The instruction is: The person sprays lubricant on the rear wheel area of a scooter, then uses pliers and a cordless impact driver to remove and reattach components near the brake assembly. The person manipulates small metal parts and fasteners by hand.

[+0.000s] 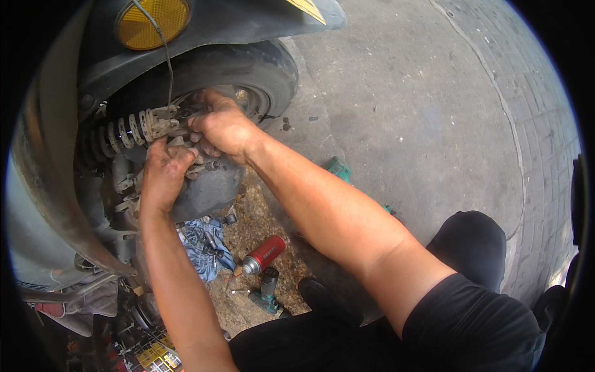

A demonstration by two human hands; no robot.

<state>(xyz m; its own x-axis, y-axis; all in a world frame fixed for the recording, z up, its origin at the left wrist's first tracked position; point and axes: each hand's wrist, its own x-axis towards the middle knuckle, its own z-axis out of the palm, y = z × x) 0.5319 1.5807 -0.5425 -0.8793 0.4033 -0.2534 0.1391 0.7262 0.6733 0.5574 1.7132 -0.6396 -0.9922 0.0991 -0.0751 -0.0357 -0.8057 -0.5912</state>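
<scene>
Both of my hands work at a vehicle's wheel assembly in the upper left. My left hand is closed just under the end of a dirty coil spring, its fingertips pressed to small metal parts. Closer to the wheel, my right hand is curled, the fingers bent around a part beside the hub that I cannot make out. Greasy metal fittings sit between the two hands. A thin cable hangs down to the end of the spring. Behind my right hand stands the black tyre.
A dark fender with an orange reflector overhangs the wheel. Below lie a blue cloth holding sockets, a red spray can and a teal cordless power tool. Another teal tool is partly hidden behind my right forearm.
</scene>
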